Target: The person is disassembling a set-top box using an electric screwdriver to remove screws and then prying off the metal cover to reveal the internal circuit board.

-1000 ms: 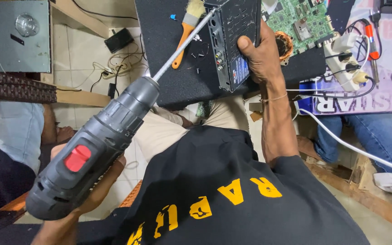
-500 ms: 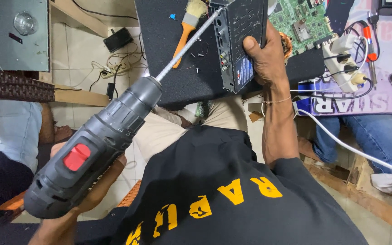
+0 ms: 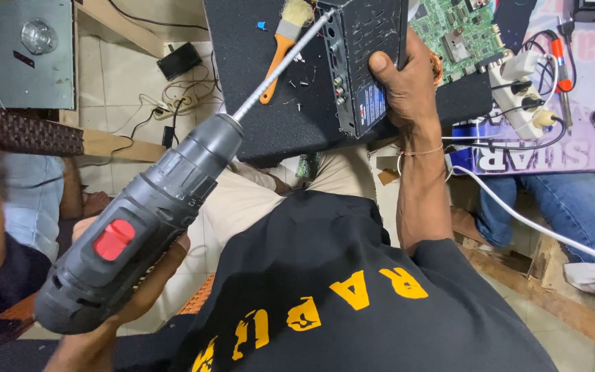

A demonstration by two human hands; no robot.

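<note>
Left hand (image 3: 115, 313) wrapped around grip of grey cordless drill (image 3: 142, 220), red switch on top, long bit (image 3: 280, 65) angled up to top corner of black set-top box (image 3: 366, 62). Right hand (image 3: 401, 83) clamped on that box, tilted on edge over black mat (image 3: 256, 89). Beside bit, orange-handled brush (image 3: 285, 38); beyond right hand, green circuit board (image 3: 459, 34) and white power strip (image 3: 525, 93)
</note>
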